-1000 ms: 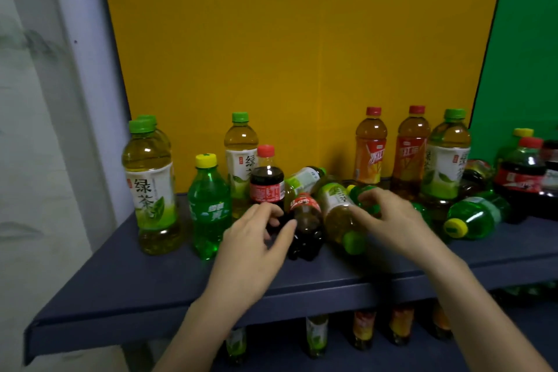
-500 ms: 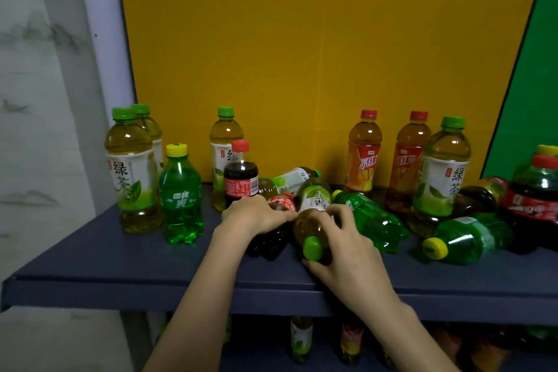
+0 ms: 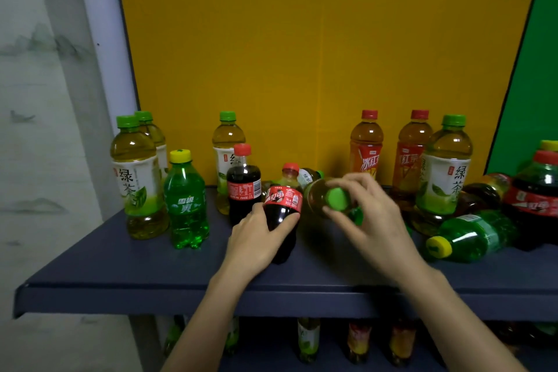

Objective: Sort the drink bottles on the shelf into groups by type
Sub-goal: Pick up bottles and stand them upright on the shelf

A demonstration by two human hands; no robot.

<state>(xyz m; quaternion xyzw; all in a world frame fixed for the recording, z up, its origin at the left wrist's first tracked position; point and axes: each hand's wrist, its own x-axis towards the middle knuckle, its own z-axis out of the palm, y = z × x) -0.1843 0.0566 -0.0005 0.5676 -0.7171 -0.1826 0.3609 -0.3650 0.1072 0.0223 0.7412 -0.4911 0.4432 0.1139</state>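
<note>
Dark-blue metal forms the shelf (image 3: pixel 90 275) that carries the drinks, backed by a yellow panel (image 3: pixel 302 54) with a green panel (image 3: pixel 537 69) at the right. Near the middle of the shelf, the left hand (image 3: pixel 256 238) is wrapped around the lower body of a small cola bottle (image 3: pixel 282 214) — red cap up, tilted slightly, its base close to the front edge. Just to its right, the right hand (image 3: pixel 371 217) grips a green tea bottle (image 3: pixel 329 199) by the neck, fingers curled round it, the green cap pointing toward the camera and the body angled back toward the panel. A second upright cola bottle (image 3: pixel 243 187) stands just behind and left of the held one, with a green-tea bottle (image 3: pixel 227 154) behind it. At the left end stand two more green-tea bottles (image 3: pixel 136 178), one behind the other, and a green soda bottle (image 3: pixel 185 202) with a yellow cap beside them. Toward the right, two red-capped iced-tea bottles (image 3: pixel 367 148) stand at the back next to another upright green-tea bottle (image 3: pixel 445 166). At the right end a green soda bottle (image 3: pixel 471 235) lies on its side — yellow cap toward the front edge — beside a larger cola bottle (image 3: pixel 536 199). More bottles show dimly on the level below.
</note>
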